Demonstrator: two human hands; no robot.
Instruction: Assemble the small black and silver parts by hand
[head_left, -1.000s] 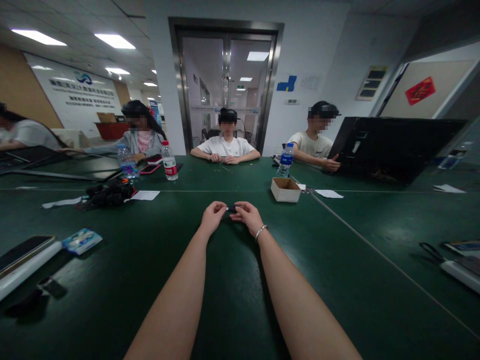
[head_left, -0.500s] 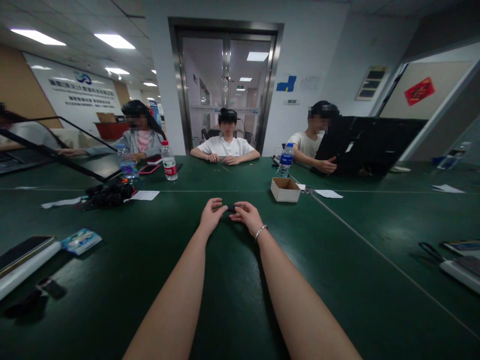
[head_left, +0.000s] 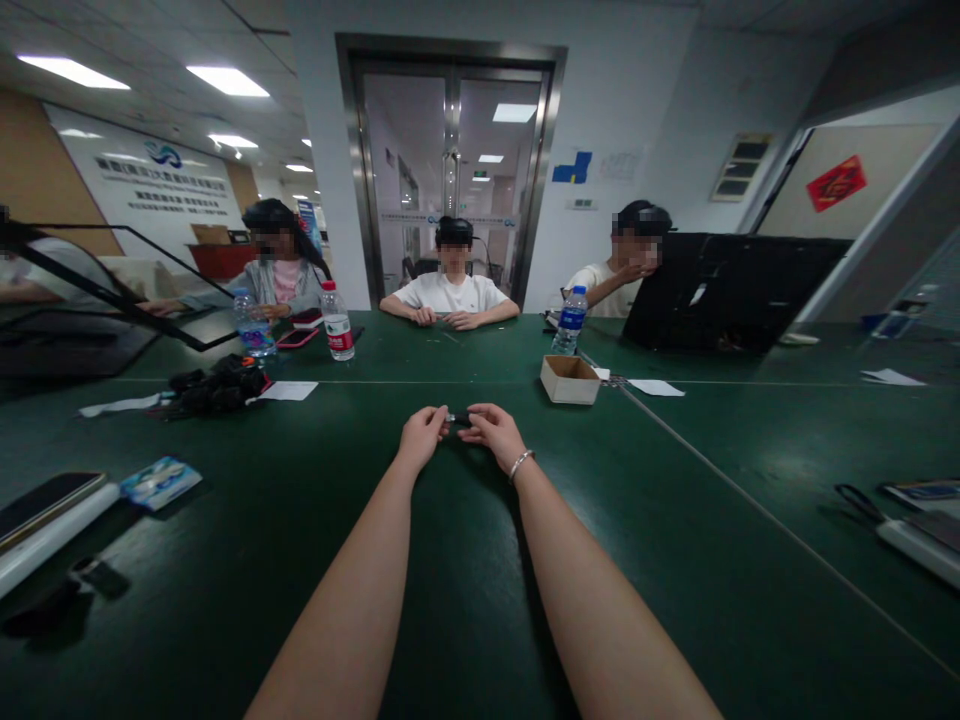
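Observation:
Both my arms reach forward over the dark green table [head_left: 675, 520]. My left hand [head_left: 422, 436] and my right hand [head_left: 495, 435] meet at the middle, fingers curled in a pinch. Between their fingertips sits a small black part [head_left: 460, 416] with a light tip; both hands grip it just above the table top. A silver bracelet [head_left: 520, 463] circles my right wrist. A small open cardboard box [head_left: 571, 379] stands beyond my right hand.
Three people sit at the far side. Water bottles [head_left: 338, 322] [head_left: 569, 320], a pile of black parts [head_left: 217, 390] and paper slips lie ahead. A phone [head_left: 45, 500] and blue packet [head_left: 160, 481] lie left; a large black panel [head_left: 727, 290] stands right.
My left fingers opened a little half a second ago and have closed again on the small part. The person at right lifted a hand to the face; the black panel shifted.

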